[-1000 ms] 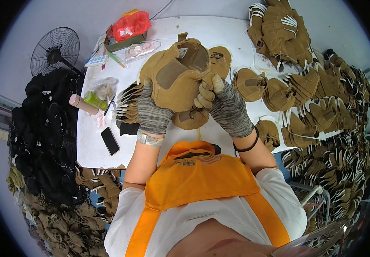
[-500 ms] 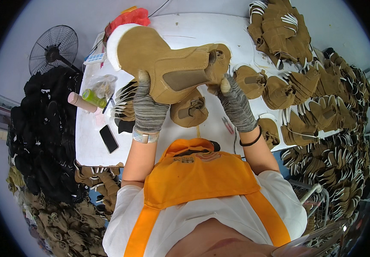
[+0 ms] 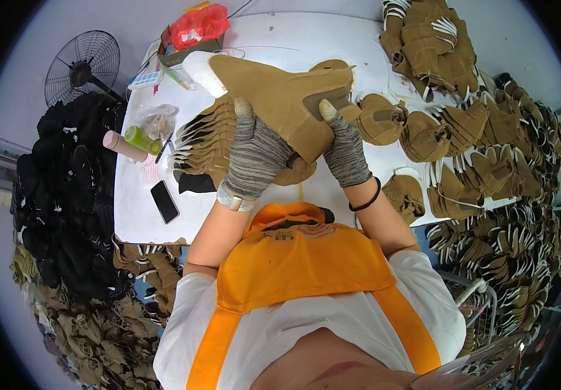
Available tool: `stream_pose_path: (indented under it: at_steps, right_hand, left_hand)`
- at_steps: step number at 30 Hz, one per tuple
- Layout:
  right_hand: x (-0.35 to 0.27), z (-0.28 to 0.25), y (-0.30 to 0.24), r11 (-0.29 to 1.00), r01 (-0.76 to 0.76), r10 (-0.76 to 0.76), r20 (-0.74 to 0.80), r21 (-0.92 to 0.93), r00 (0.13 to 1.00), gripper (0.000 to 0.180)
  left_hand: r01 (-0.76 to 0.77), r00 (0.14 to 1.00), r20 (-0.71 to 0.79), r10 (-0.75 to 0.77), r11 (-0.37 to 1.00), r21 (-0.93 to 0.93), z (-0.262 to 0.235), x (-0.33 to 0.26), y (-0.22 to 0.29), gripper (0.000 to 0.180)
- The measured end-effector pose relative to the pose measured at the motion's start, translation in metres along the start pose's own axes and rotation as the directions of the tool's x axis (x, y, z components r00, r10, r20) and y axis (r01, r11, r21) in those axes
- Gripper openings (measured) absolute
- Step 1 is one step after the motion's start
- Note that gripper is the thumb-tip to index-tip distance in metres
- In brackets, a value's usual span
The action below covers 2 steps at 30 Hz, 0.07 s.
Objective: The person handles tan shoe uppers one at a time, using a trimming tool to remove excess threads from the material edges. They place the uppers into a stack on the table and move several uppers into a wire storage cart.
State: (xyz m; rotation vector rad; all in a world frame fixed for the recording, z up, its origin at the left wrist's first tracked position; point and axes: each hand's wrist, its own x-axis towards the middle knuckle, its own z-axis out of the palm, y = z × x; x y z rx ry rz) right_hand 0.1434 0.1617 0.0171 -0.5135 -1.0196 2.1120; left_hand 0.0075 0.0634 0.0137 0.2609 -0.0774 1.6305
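Above the white table [image 3: 332,201] I hold up a tan boot upper [image 3: 264,84] with a white toe edge pointing left. My left hand [image 3: 254,153], in a grey striped glove with a bare thumb tip, grips its lower side near the toe part. The right hand [image 3: 344,146], gloved alike, is closed on the ankle end, thumb pressed beside a dark elastic panel. Under the held piece another tan boot upper [image 3: 297,174] lies on the table, mostly covered. A fanned stack of tan uppers [image 3: 206,136] with white edges rests by my left hand.
At the table's left are a phone [image 3: 164,202], a pink bottle [image 3: 124,145], a green roll [image 3: 143,143] and a box with a red bag [image 3: 196,29]. Tan uppers [image 3: 482,130] crowd the right side. Black uppers [image 3: 66,195] and a fan [image 3: 80,68] stand left.
The boot upper has turned in my hands, its toe edge now tilted and another side showing. My left hand has shifted right; the right thumb has moved onto the panel's edge.
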Motion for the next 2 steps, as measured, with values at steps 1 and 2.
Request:
stream_pose_path:
  at_steps: [1, 2]
  right_hand:
    - [0.0018, -0.0018, 0.0029, 1.0, 0.007, -0.007, -0.019, 0.016, 1.0, 0.081]
    - [0.0038, -0.0052, 0.0074, 0.999, 0.014, -0.013, -0.038, 0.033, 0.999, 0.081]
  left_hand:
    - [-0.009, 1.0, 0.003, 0.009, 0.997, 0.082, 0.0012, 0.0006, 0.0001, 0.081]
    - [-0.019, 1.0, 0.008, 0.018, 0.986, 0.163, 0.0045, 0.0014, 0.0003, 0.082]
